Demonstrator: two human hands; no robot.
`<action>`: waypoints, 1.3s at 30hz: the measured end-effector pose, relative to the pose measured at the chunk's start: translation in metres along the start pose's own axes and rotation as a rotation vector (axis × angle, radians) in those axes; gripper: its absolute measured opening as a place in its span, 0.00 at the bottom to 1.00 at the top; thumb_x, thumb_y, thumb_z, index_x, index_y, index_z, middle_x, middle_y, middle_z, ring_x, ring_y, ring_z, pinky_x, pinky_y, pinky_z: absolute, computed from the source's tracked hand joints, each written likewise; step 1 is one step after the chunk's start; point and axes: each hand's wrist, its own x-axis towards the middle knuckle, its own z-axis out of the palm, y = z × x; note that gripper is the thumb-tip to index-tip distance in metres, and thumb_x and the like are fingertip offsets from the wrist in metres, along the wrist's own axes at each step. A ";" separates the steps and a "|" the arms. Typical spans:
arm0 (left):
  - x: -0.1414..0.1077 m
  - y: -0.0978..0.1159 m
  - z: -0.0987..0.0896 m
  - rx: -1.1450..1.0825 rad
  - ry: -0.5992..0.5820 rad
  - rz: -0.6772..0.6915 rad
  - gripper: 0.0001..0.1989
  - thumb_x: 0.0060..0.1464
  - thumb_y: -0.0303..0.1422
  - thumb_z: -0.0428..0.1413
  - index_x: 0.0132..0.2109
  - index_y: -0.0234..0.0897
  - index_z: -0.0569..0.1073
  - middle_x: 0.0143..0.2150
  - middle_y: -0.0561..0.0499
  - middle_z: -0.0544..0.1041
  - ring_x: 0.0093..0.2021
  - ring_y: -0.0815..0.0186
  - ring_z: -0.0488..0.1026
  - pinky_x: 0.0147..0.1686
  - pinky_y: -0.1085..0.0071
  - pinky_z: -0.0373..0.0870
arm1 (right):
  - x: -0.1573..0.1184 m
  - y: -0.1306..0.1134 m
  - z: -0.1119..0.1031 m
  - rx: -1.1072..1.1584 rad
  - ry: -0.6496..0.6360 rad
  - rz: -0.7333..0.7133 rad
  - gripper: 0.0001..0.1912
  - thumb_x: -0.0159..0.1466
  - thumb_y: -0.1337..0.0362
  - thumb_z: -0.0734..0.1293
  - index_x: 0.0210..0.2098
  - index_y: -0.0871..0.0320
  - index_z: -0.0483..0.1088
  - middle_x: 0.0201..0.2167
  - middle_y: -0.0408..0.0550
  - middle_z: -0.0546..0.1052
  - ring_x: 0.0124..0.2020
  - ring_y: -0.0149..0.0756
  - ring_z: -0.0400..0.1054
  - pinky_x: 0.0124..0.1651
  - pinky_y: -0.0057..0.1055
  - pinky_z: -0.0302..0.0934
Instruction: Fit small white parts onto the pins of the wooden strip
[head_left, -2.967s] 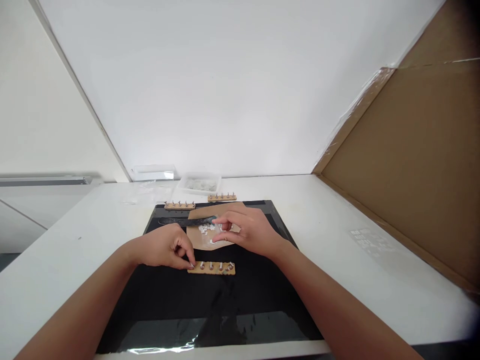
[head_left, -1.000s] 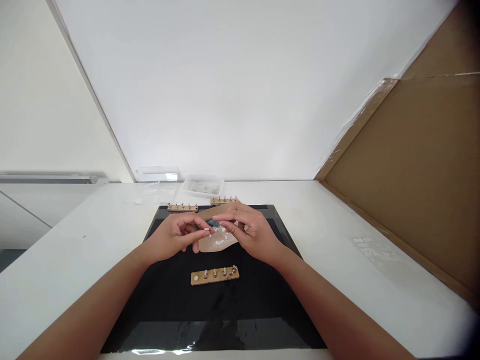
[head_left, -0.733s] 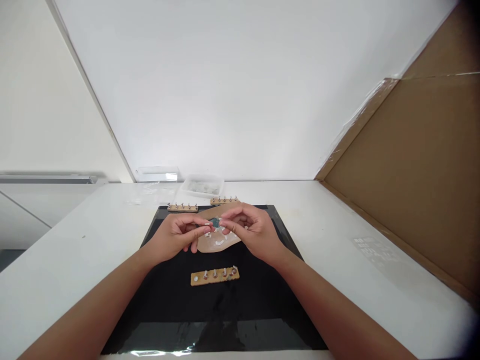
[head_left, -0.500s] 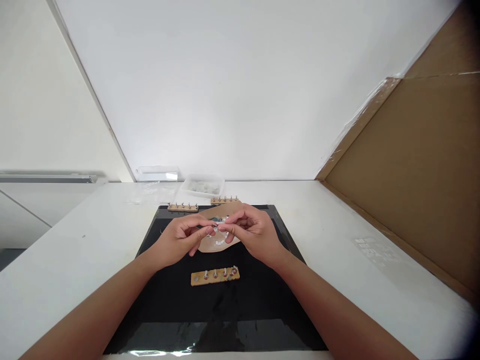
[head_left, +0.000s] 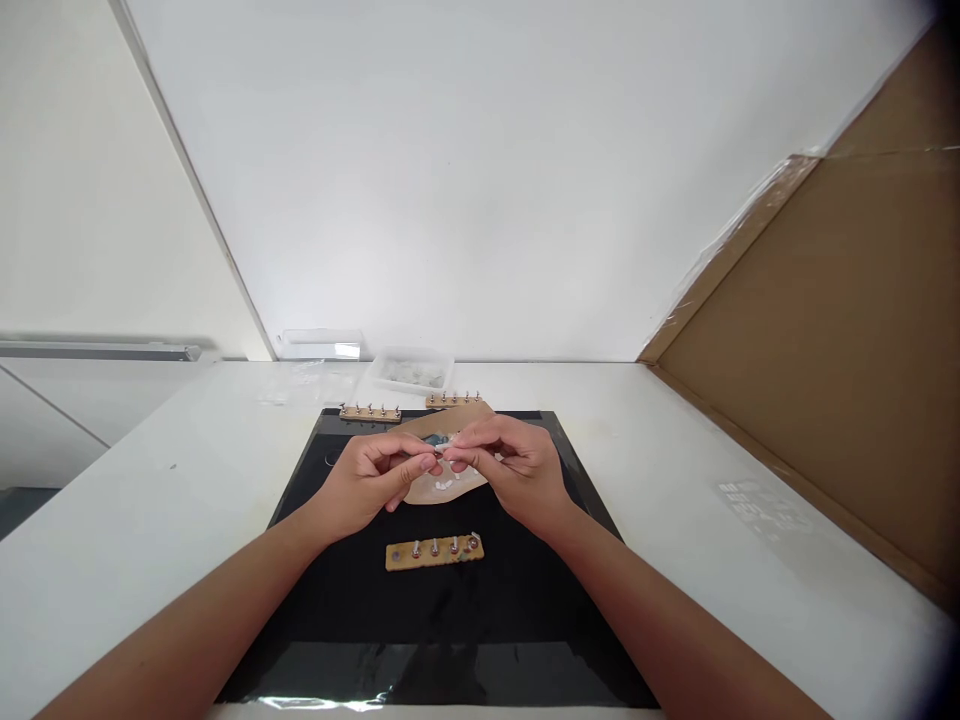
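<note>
My left hand [head_left: 369, 482] is closed in a pinch, thumb against forefinger, on something too small to make out. My right hand [head_left: 519, 468] pinches a small white piece [head_left: 443, 446], its tip meeting the left fingertips. Beneath both hands lies a tan, leaf-shaped sheet [head_left: 424, 497] with small white bits [head_left: 444, 486] and a bluish item [head_left: 434, 439] on it, partly covered by my fingers. Nearer to me, a tan strip [head_left: 405, 564] carries a row of upright metal posts with pale tips; its left end has a flat grey disc instead.
A black mat [head_left: 442, 615] lies on the white table [head_left: 705, 500]. Two more tan strips with metal pegs stand behind, one left [head_left: 370, 414] and one centre [head_left: 454, 402]. A clear tub [head_left: 412, 385] and plastic bags [head_left: 307, 382] sit by the wall; cardboard [head_left: 825, 350] borders the right.
The whole view has shifted slightly, so things appear a little further right. Both hands keep their pinch, with fingertips still together; the white piece sits between them at a slightly different angle.
</note>
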 end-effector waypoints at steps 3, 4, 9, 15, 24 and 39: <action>0.000 0.001 0.000 0.000 -0.004 0.006 0.14 0.63 0.42 0.63 0.43 0.35 0.83 0.41 0.46 0.84 0.18 0.79 0.65 0.19 0.78 0.65 | -0.001 -0.001 0.002 -0.052 0.005 -0.037 0.04 0.66 0.60 0.77 0.35 0.52 0.81 0.32 0.46 0.84 0.30 0.37 0.80 0.31 0.34 0.76; 0.000 0.001 0.000 -0.002 -0.006 0.009 0.13 0.63 0.42 0.63 0.43 0.35 0.83 0.41 0.46 0.84 0.18 0.79 0.65 0.19 0.78 0.65 | -0.001 -0.001 0.002 -0.078 0.012 -0.054 0.04 0.65 0.60 0.77 0.35 0.52 0.81 0.32 0.46 0.84 0.31 0.37 0.80 0.31 0.34 0.75; 0.000 0.001 0.001 -0.001 0.023 0.005 0.14 0.62 0.43 0.64 0.42 0.35 0.83 0.42 0.45 0.84 0.18 0.78 0.66 0.19 0.78 0.68 | -0.001 -0.004 0.006 -0.129 0.045 -0.110 0.03 0.63 0.62 0.78 0.35 0.50 0.82 0.32 0.46 0.85 0.37 0.41 0.81 0.34 0.35 0.75; 0.000 -0.005 0.000 -0.014 0.063 0.015 0.15 0.59 0.44 0.67 0.42 0.35 0.85 0.37 0.47 0.84 0.18 0.77 0.68 0.19 0.78 0.68 | -0.001 -0.010 0.009 -0.153 0.034 -0.164 0.03 0.64 0.64 0.78 0.36 0.50 0.82 0.34 0.45 0.86 0.40 0.41 0.82 0.36 0.35 0.75; 0.000 -0.004 0.001 -0.013 0.106 0.031 0.16 0.56 0.44 0.69 0.39 0.34 0.84 0.38 0.45 0.84 0.17 0.78 0.66 0.17 0.78 0.68 | -0.001 -0.013 0.009 -0.207 0.000 -0.172 0.02 0.65 0.62 0.77 0.37 0.49 0.81 0.36 0.44 0.86 0.41 0.42 0.82 0.38 0.37 0.76; -0.001 -0.004 0.002 -0.111 0.085 0.063 0.08 0.56 0.37 0.70 0.38 0.37 0.85 0.36 0.49 0.81 0.18 0.79 0.67 0.18 0.79 0.67 | -0.002 -0.015 0.007 -0.237 -0.038 -0.221 0.03 0.66 0.65 0.76 0.39 0.51 0.80 0.37 0.45 0.86 0.39 0.39 0.81 0.24 0.29 0.64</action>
